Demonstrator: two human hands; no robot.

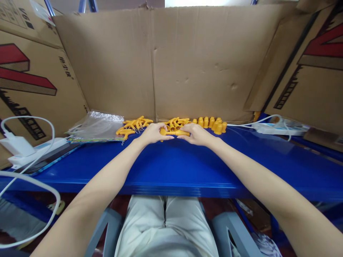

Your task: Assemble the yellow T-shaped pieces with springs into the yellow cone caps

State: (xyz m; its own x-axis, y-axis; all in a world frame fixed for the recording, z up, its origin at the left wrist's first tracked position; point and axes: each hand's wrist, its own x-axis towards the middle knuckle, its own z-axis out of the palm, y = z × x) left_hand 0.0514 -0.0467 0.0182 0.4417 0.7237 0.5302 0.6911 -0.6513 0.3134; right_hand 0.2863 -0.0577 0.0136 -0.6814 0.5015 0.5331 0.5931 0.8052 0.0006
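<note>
Both my hands meet near the middle of the blue table, at a yellow plastic piece (171, 133) held level between them. My left hand (153, 133) is closed on its left end, thumb and fingers pinched round it. The right end sits between the thumb and fingers of my right hand (197, 133). Just behind my hands lie more yellow pieces (175, 125), partly hidden by them. Left of my left hand is a pile of yellow branched handles (138, 123) with small dark metal spirals. Several yellow cup-shaped caps (211, 122) stand upright right of my right hand.
Cardboard (198, 64) walls the table (182, 167) at the back and sides. Clear plastic bags (98, 125) lie at left, near a white power strip (40, 151) with looping cables. Another power strip (278, 128) lies at right.
</note>
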